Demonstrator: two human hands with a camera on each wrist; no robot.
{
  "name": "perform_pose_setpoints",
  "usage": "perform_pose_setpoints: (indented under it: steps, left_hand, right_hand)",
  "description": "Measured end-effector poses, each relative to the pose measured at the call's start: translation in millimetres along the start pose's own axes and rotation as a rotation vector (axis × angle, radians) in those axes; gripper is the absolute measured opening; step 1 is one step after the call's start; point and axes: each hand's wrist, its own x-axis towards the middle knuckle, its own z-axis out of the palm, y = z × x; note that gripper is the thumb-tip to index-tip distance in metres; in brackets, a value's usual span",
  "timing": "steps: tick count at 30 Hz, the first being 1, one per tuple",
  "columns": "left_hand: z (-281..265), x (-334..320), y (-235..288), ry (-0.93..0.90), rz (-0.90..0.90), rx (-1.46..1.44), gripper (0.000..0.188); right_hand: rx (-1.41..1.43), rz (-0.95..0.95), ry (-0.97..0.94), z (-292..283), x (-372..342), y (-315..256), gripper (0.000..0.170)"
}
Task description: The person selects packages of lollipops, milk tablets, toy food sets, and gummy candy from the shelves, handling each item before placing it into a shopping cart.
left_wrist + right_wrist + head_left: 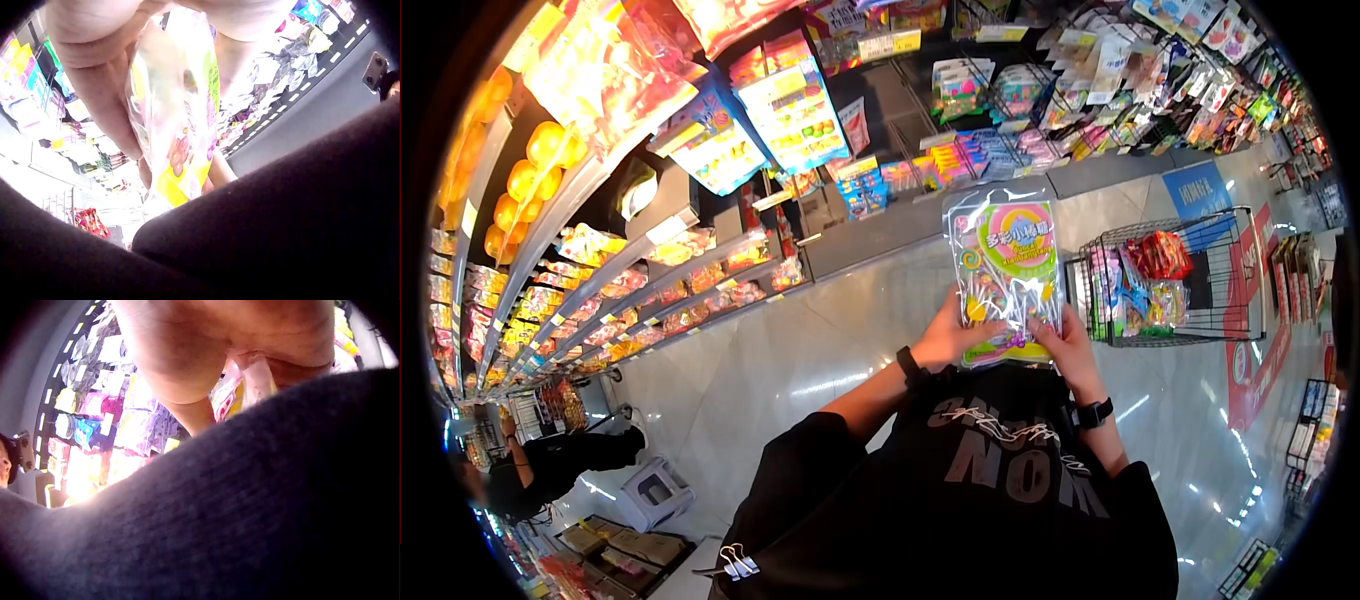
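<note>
Both hands hold one clear candy bag (pixel 1008 262) with a pink, yellow and green label, upright before the chest in the head view. The left hand (pixel 953 335) grips its lower left side, thumb across the front. On the lower right side the right hand (pixel 1070 345) grips it the same way, and the fingers behind the bag are hidden. In the left wrist view the bag (pixel 178 119) shows edge-on beneath the left hand (pixel 100 69). The right wrist view shows the right hand (pixel 231 344) against a small part of the bag (pixel 256 381).
A wire shopping cart (pixel 1170 338) with several packets, one red (pixel 1162 256), stands to the right. Shelves of bagged sweets (pixel 690 244) run along the left, and hanging packets (pixel 962 90) line the back. A person in black (pixel 565 465), beside a grey stool (pixel 657 494), is at the lower left.
</note>
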Motion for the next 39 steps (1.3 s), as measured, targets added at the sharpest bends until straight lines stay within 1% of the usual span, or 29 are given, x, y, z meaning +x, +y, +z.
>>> perform_pose_setpoints:
  steps: [2, 3, 6, 12, 18, 21, 24, 27, 30, 33, 36, 39]
  left_hand:
    - [2.9, 2.6, 14.6, -0.015, -0.048, -0.02, 0.073]
    - [5.7, -17.5, 1.5, 0.014, -0.097, -0.029, 0.072]
    - [-0.4, -10.1, 2.9, 0.036, -0.078, 0.0, 0.068]
    - [-2.3, -13.3, 4.9, 0.057, -0.126, -0.071, 0.069]
    - [-6.0, -15.3, -4.3, 0.087, -0.111, -0.113, 0.067]
    - [-7.6, -18.0, 1.4, 0.069, -0.095, -0.152, 0.067]
    - [-8.4, -17.5, -1.5, 0.094, -0.134, -0.269, 0.066]
    - [-9.4, -16.8, 4.5, 0.08, -0.127, -0.161, 0.065]
    - [-12.8, -16.6, 3.2, 0.055, -0.108, -0.104, 0.062]
    - [-13.2, -15.7, -4.8, 0.058, -0.07, -0.132, 0.064]
    - [-12.3, -15.1, -3.5, 0.069, -0.055, -0.111, 0.061]
    - [-13.5, -16.7, -2.6, 0.067, -0.097, -0.066, 0.064]
  right_hand:
    - [0.027, 0.025, 0.019, 2.0, 0.7, -12.0, 0.036]
    - [0.029, 0.09, 0.018, 4.2, -15.2, 2.2, 0.036]
    - [0.029, 0.097, 0.01, 7.7, -4.9, 0.8, 0.038]
    - [0.011, 0.121, -0.003, 12.6, -3.2, -0.4, 0.039]
    - [-0.004, 0.154, -0.025, 11.7, -1.2, 6.4, 0.04]
    - [0.034, 0.124, -0.021, 15.8, -1.2, 3.5, 0.04]
    - [0.02, 0.123, -0.041, 13.1, 0.7, 8.3, 0.041]
    - [-0.012, 0.141, 0.019, 16.9, 0.1, 7.6, 0.04]
    - [0.006, 0.161, 0.0, 17.2, -0.1, 7.8, 0.04]
    - [-0.01, 0.168, -0.043, 15.7, -0.4, 5.6, 0.04]
    - [0.014, 0.167, -0.037, 20.9, -0.6, -0.8, 0.04]
    - [0.005, 0.175, -0.031, 18.4, -0.4, 3.7, 0.04]
